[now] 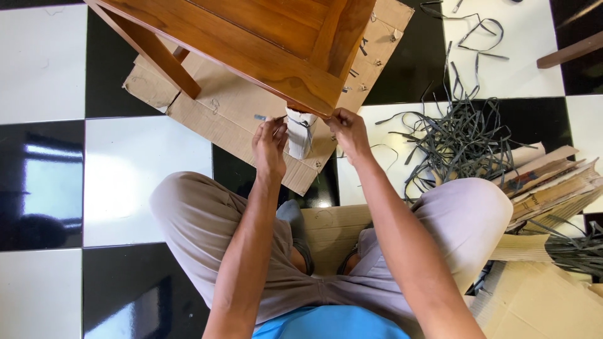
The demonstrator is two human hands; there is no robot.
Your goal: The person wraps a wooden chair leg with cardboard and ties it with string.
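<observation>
White paper wrapping (300,133) on the wooden furniture leg (308,113) is being stripped: left hand (270,145) pinches a small blade, right hand (347,130) pinches the wrap's edge, and peeling seems next.

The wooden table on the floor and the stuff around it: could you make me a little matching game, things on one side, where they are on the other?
Things:
1. wooden table
2. tangled grey straps
3. white wrapping
4. cardboard stack

Places:
a. between the two hands
b. far right, by the knee
c. on flattened cardboard, top
d. right of the right hand

Pairs: 1-c, 2-d, 3-a, 4-b
</observation>
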